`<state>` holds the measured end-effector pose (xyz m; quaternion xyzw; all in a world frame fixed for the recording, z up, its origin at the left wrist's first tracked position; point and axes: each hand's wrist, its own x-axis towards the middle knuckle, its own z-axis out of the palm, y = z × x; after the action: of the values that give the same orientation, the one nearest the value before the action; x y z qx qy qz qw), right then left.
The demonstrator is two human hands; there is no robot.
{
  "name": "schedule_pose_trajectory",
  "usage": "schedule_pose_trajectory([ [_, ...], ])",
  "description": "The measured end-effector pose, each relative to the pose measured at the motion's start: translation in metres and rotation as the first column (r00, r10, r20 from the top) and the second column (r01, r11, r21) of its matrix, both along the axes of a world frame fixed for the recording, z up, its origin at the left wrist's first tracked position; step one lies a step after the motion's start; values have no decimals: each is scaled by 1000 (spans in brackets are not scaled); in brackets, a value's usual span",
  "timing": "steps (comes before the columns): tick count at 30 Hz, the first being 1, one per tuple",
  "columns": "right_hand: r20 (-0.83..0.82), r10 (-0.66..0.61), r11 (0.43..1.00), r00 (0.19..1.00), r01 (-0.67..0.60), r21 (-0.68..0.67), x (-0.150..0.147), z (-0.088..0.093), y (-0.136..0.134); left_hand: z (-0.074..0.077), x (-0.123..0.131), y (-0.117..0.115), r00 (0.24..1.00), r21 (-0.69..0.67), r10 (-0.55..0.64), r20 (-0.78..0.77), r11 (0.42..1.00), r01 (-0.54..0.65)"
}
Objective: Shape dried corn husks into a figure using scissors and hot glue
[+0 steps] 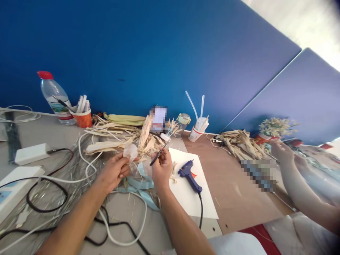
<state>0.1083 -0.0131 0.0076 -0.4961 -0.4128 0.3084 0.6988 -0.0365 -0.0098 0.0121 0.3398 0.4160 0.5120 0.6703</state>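
My left hand (117,171) is closed, pinching a thin, whitish, translucent piece (130,151) between thumb and fingers; it looks like husk or thin paper. A little to its right, my right hand (162,168) grips a slim dark tool (157,156) with a shiny tip pointing up and away; its exact kind is unclear. Dry corn husks (145,131) lie just beyond both hands. Light blue ribbon (140,184) is spread on the table between my wrists. A blue glue gun (190,176) rests on a white sheet (186,209) beside my right hand.
White and black cables (145,216) loop across the left side, near a white power strip (18,180). A bottle (57,97), an orange cup (82,118) and a paper cup (197,134) stand along the blue partition (148,53). Another person's arm (294,180) reaches in at right.
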Motion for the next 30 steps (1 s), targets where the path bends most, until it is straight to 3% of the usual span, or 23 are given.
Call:
schedule_pose_trajectory([
  [3, -54, 15, 999, 998, -18, -48, 14, 5, 5, 0, -4, 3, 988, 8, 51, -143, 999, -51],
  [5, -40, 100, 992, 994, -103, -69, 22, 8, 8, -1, -5, 3, 963, 9, 35, -268, 999, -33],
  [9, 151, 303, 950, 941, -285, -128, 26, 8, 7, -3, -2, 1, 922, 10, -55, -384, 998, 64],
  [14, 314, 346, 935, 884, -297, -192, 18, 5, 3, 2, -4, -2, 944, -3, -111, -310, 993, 116],
  [19, 79, 181, 978, 980, -171, -118, 11, 2, 6, 7, 1, -5, 991, 20, -78, -105, 997, 81],
  [22, -14, 88, 991, 996, -89, -103, 1, -2, 4, 5, 9, -8, 994, 35, -98, -40, 994, 99],
  [26, -33, 139, 987, 990, -141, -76, -15, -8, -1, -1, 19, -11, 997, 19, -67, -39, 997, 68],
  [30, 73, 243, 962, 967, -231, -147, -18, -6, -5, 0, 18, -9, 993, 12, 103, -50, 995, -102],
])
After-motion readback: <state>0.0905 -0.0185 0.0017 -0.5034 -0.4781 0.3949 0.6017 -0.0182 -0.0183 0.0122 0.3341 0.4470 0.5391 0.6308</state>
